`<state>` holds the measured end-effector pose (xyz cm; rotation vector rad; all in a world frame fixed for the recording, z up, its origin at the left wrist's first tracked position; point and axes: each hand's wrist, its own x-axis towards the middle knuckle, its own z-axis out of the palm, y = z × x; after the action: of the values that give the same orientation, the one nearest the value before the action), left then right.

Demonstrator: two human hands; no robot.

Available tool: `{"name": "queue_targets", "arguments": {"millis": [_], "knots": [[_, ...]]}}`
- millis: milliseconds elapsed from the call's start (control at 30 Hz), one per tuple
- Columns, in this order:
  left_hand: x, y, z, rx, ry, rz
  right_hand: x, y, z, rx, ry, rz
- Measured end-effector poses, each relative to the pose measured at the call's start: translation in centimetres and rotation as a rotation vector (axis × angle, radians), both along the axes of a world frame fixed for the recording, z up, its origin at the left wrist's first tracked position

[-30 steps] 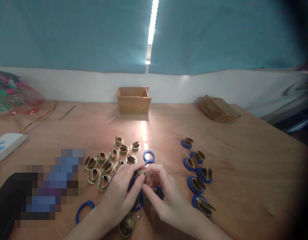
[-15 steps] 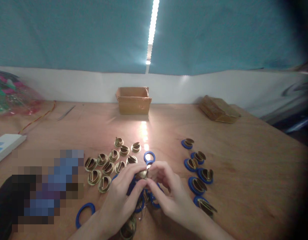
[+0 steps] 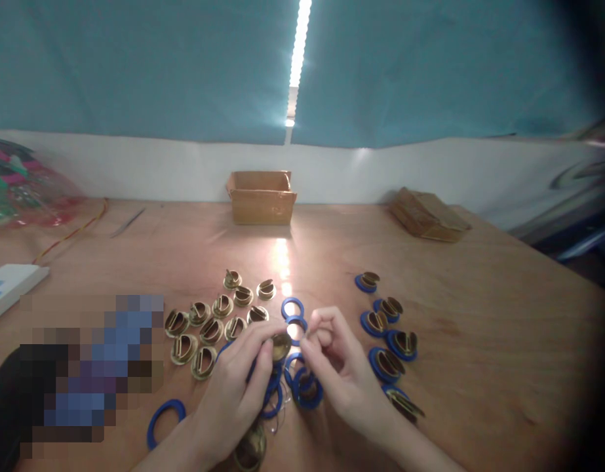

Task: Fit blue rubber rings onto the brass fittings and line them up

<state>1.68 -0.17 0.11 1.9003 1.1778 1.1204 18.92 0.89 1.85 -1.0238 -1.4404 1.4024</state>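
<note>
My left hand [image 3: 238,380] pinches a round brass-coloured metal cap [image 3: 281,348] between thumb and fingers. Just right of it, my right hand [image 3: 339,367] has its thumb and fingertips pressed together; whatever they hold is too small to make out. Below and between the hands lie blue rings [image 3: 308,388], partly covered by my left hand, with thin clear loops [image 3: 277,419] beside them. Two blue rings [image 3: 293,308] lie just beyond my fingertips. Left of my left hand stand several brass caps with upright flaps [image 3: 212,331]. Another brass piece [image 3: 250,447] rests below my left wrist.
Right of my hands are several brass caps fitted with blue rings [image 3: 387,364]. A lone blue ring [image 3: 165,423] lies at front left. Farther back are an open cardboard box [image 3: 261,208], a brown folded box [image 3: 427,216], tweezers-like metal [image 3: 128,223] and a white power strip [image 3: 12,288].
My right hand has drawn slightly right, away from the brass cap. The cap has turned in my left hand, and its rounded face now shows. More of the blue rings below is visible.
</note>
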Motion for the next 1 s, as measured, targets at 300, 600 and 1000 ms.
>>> {"name": "queue_targets", "arguments": {"millis": [300, 600, 1000], "knots": [[-0.1, 0.3, 0.0, 0.032, 0.012, 0.097, 0.4, 0.3, 0.1, -0.010, 0.054, 0.041], [-0.7, 0.9, -0.1, 0.092, 0.027, 0.199, 0.6, 0.3, 1.1, 0.138, -0.161, 0.058], [-0.5, -0.2, -1.2, 0.333, 0.148, 0.067, 0.4, 0.9, 0.2, 0.278, -0.368, -0.008]]}}
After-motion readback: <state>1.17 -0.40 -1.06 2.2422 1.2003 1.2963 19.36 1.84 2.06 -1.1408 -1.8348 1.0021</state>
